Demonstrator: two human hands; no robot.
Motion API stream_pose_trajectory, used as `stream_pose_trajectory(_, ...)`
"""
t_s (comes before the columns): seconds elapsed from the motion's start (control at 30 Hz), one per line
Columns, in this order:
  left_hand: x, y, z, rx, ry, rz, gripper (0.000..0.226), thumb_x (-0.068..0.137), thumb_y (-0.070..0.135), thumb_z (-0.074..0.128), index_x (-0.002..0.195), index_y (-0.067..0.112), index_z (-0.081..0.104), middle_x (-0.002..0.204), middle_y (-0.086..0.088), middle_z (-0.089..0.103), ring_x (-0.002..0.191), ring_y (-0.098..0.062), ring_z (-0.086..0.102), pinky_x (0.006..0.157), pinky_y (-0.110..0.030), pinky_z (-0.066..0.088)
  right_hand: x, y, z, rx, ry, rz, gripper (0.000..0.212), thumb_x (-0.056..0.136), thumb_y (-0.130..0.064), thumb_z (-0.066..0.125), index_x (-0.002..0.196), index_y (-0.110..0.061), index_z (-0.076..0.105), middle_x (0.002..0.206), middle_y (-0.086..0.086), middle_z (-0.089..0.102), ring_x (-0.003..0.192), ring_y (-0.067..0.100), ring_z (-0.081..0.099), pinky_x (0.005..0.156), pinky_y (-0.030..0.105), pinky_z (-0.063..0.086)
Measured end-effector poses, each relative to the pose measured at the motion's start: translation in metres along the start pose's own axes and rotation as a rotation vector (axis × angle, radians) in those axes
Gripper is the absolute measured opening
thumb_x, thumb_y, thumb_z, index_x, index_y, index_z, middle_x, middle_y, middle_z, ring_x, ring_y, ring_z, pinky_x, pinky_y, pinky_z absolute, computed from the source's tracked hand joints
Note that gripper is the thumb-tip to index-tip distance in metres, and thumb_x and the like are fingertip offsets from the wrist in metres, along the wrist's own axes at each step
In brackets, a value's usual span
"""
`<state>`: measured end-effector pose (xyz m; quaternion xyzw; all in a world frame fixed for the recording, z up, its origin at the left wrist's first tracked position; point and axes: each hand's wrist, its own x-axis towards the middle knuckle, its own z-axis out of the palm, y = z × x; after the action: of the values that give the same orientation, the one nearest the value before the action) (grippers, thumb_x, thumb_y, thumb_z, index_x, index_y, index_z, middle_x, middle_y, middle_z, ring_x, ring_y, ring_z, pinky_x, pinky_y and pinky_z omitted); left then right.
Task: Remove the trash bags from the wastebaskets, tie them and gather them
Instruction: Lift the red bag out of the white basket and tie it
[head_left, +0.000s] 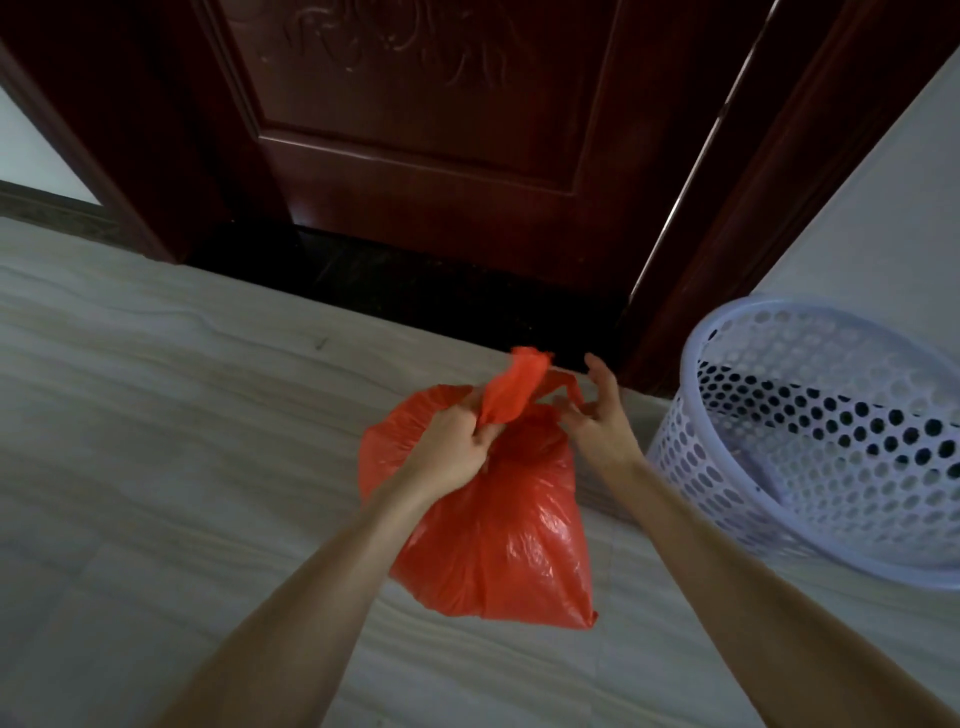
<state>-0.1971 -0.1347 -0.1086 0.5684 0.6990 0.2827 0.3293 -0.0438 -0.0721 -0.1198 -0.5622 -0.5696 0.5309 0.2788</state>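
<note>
Head view — left hand (449, 447) grips glossy red bag (498, 540) neck; right hand (597, 415) pinches handle.

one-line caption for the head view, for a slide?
Both hands, left hand and right hand, tie the red trash bag beside an emptied wastebasket.

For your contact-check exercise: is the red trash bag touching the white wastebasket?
Apart. The head view shows the red trash bag hanging from the left hand, with a strip of bare floor between it and the white wastebasket.
</note>
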Motion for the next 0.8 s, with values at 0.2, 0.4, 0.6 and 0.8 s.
stream_pose_trajectory(0.2, -0.001, -0.014, -0.013, -0.073, -0.047, -0.102, 0.026, 0.094, 0.021, 0.05, 0.081, 0.002, 0.063, 0.054, -0.002, 0.059, 0.042, 0.001, 0.054, 0.061, -0.029, 0.047, 0.01, -0.008, -0.003, -0.883, -0.278, -0.226, 0.057, 0.084, -0.03, 0.049, 0.139, -0.027, 0.035, 0.126, 0.01, 0.056, 0.124, 0.029, 0.04, 0.107, 0.042, 0.033)
stream_pose_trajectory(0.4, 0.004, -0.009, -0.019, 0.043, -0.144, -0.073, 0.04, 0.096, 0.035, 0.041, 0.093, 0.001, 0.062, 0.084, -0.017, 0.07, 0.076, -0.024, 0.066, 0.078, -0.03, 0.047, 0.017, -0.034, -0.008, -0.828, -0.116, -0.283, 0.03, 0.088, -0.032, 0.041, 0.099, -0.012, 0.061, 0.107, 0.011, 0.059, 0.107, 0.031, 0.053, 0.087, 0.033, 0.04)
stream_pose_trajectory(0.6, 0.013, -0.006, -0.02, 0.067, -0.204, -0.08, 0.042, 0.096, 0.042, 0.036, 0.106, 0.011, 0.062, 0.085, -0.008, 0.069, 0.083, -0.021, 0.066, 0.079, -0.03, 0.05, 0.006, -0.051, -0.009, -0.781, 0.03, -0.224, 0.033, 0.089, -0.013, 0.036, 0.113, -0.023, 0.057, 0.109, 0.007, 0.066, 0.102, 0.03, 0.06, 0.085, 0.037, 0.045)
stream_pose_trajectory(0.8, 0.018, -0.018, -0.025, -0.479, -0.294, -0.182, 0.042, 0.098, 0.023, 0.039, 0.067, 0.009, 0.065, 0.053, 0.003, 0.069, 0.044, -0.004, 0.06, 0.043, -0.013, 0.045, 0.008, -0.065, -0.014, -0.169, -0.093, -0.082, 0.033, 0.087, 0.007, 0.039, 0.096, -0.008, 0.067, 0.062, -0.002, 0.056, 0.038, -0.003, 0.048, 0.04, 0.006, 0.033)
